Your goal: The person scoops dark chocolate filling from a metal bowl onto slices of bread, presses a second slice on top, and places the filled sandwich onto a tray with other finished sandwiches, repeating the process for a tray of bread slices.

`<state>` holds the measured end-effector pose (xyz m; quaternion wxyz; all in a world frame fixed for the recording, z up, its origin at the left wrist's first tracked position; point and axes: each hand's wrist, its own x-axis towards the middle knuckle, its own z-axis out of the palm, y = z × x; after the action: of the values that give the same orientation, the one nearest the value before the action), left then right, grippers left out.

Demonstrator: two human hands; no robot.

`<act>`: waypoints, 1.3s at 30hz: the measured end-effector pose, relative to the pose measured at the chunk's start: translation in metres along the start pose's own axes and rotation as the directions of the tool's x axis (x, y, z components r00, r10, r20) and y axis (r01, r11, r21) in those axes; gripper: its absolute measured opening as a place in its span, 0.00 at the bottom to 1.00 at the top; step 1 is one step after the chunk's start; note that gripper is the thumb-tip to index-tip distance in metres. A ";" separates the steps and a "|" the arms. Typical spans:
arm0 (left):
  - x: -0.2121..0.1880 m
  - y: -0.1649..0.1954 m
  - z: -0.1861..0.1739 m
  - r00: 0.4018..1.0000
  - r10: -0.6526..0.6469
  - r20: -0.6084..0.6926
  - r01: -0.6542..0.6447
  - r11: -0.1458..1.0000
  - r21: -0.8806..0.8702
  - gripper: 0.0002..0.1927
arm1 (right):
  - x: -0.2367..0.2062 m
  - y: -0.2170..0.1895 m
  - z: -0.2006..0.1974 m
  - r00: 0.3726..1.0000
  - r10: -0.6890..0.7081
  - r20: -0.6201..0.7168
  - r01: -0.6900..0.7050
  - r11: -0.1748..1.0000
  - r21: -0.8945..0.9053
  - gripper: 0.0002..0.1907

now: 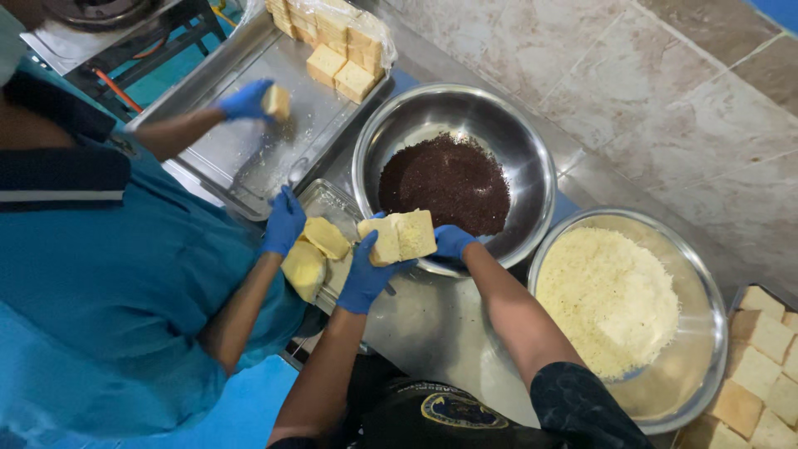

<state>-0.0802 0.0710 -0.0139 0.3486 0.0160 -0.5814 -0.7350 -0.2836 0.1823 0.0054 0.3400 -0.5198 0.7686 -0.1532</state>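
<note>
Both my hands wear blue gloves and together hold one pale square slab [400,236] that has a yellowish coating. My left hand [362,278] grips its left edge from below. My right hand [453,242] pinches its right edge. The slab hangs over the near rim of a steel bowl [532,158] filled with dark brown crumbs [449,183]. To the right stands a second steel bowl [706,333] holding white flakes [607,299].
A co-worker in a teal shirt stands at the left. One of their gloved hands [245,100] holds a small cube over a steel tray [241,145]; the other gloved hand [284,220] holds yellow-coated pieces [314,254]. Stacked square slabs [332,41] lie at the top, more slabs [761,366] at bottom right.
</note>
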 end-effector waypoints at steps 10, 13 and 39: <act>0.037 -0.007 0.018 0.702 -0.711 -0.036 0.502 0.530 -0.684 0.33 | -0.022 0.024 -0.048 0.957 0.093 0.274 -0.247 0.759 0.603 0.13; 0.044 -0.011 0.024 0.682 -0.730 -0.042 0.547 0.547 -0.634 0.35 | -0.031 0.021 -0.097 0.989 -0.086 0.119 0.030 0.911 0.412 0.11; 0.078 -0.014 0.066 0.672 -0.740 0.011 0.624 0.559 -0.546 0.40 | -0.028 -0.040 -0.153 0.988 0.139 -0.062 -0.136 0.989 0.058 0.12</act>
<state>-0.1743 0.0868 0.0249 0.0874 0.2302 -0.2715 -0.9304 -0.3533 0.1731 0.1493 0.3380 -0.4510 0.8090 -0.1670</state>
